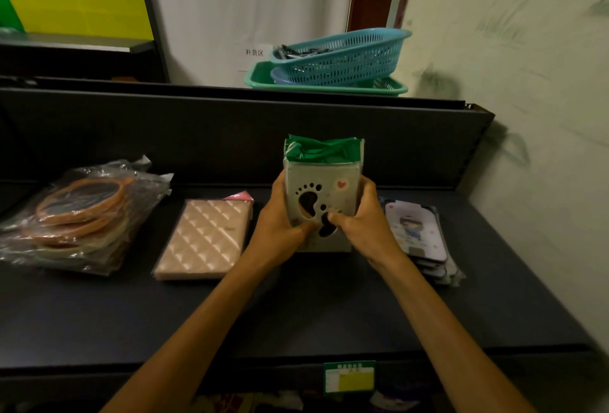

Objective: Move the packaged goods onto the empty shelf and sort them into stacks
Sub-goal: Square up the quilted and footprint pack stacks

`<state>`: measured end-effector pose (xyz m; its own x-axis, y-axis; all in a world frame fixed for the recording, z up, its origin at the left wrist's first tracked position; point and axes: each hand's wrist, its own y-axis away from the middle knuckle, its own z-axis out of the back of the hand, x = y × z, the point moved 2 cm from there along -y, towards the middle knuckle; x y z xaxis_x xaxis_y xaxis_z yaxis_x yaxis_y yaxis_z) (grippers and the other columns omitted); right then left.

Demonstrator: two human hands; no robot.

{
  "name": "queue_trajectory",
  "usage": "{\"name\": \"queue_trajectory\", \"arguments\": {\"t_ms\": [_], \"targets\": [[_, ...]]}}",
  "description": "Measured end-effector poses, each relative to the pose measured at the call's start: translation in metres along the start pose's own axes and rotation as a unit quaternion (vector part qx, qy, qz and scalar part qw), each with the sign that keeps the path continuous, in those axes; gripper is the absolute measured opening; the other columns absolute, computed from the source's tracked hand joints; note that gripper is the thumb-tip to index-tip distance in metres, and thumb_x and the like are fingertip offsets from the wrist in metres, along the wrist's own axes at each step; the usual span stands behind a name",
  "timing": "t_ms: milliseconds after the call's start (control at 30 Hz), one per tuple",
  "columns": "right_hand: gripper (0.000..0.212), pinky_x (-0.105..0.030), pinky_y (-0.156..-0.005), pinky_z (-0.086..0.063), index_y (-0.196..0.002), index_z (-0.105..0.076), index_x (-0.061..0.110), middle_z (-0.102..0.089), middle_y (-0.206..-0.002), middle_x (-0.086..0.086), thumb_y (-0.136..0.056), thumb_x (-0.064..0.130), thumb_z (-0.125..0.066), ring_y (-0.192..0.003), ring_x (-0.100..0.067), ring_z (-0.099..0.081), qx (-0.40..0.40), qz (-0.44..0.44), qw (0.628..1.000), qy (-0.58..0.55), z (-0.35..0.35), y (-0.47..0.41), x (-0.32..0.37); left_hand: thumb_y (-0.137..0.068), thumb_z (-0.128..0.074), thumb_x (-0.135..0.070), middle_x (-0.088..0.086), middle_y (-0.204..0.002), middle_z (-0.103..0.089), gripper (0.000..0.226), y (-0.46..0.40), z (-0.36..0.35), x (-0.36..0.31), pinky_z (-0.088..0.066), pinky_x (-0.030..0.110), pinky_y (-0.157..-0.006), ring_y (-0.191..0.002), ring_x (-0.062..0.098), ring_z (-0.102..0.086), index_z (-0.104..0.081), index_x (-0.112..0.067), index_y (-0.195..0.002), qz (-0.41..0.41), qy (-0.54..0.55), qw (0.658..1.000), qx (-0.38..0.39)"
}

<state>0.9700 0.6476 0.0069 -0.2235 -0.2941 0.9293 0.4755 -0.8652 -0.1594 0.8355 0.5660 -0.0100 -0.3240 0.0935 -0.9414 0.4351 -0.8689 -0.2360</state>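
Head view: left hand [280, 224] and right hand [357, 219] both clamp a grey footprint-print package [321, 195] with green top, held upright mid-shelf, lower edge near the dark shelf [296, 313] surface; contact unclear. Just left lies a quilted pink pack [202, 238], flat. Toward the left edge, a pile of bagged rings [79, 215]. Just right of the right hand, a stack of cartoon-print packs [418, 238], near the right edge. Behind the back panel, a blue basket [342, 53] sits in a green tray [263, 78].
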Motion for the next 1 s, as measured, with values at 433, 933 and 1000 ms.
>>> {"name": "queue_trajectory", "arguments": {"t_ms": [433,933,1000], "targets": [[0.054,-0.04,-0.088,-0.05,-0.12,-0.05,0.011,-0.052,-0.127,-0.01,-0.075,0.038,-0.062,-0.108,-0.026,-0.053,0.095,-0.134,0.964,0.209,-0.005,-0.01,-0.005,-0.035,-0.078,-0.051,0.006,-0.121,-0.055,0.098,-0.02,0.01,0.002,-0.051,0.043,-0.091,-0.106,0.025,-0.058,-0.045,-0.019,-0.122,0.272,-0.171,0.942,0.095],[0.068,-0.041,-0.105,-0.032,-0.144,-0.028,0.007,-0.034,-0.144,-0.017,-0.092,0.044,-0.051,-0.131,-0.032,-0.034,0.103,-0.094,0.934,0.33,-0.013,-0.001,-0.001,-0.071,-0.074,-0.048,0.002,-0.121,-0.061,0.07,-0.01,0.014,-0.008,-0.05,0.029,-0.085,-0.104,0.018,-0.06,-0.048,-0.019,-0.129,0.178,-0.323,0.923,0.107],[0.062,-0.039,-0.104,-0.033,-0.143,-0.031,0.014,-0.037,-0.143,-0.011,-0.092,0.042,-0.051,-0.13,-0.027,-0.035,0.095,-0.042,0.936,0.336,-0.008,0.002,0.006,-0.068,-0.072,-0.055,0.004,-0.123,-0.057,0.078,-0.008,0.016,-0.008,-0.05,0.038,-0.092,-0.107,0.02,-0.055,-0.046,-0.019,-0.131,0.13,-0.372,0.914,0.1]]}}
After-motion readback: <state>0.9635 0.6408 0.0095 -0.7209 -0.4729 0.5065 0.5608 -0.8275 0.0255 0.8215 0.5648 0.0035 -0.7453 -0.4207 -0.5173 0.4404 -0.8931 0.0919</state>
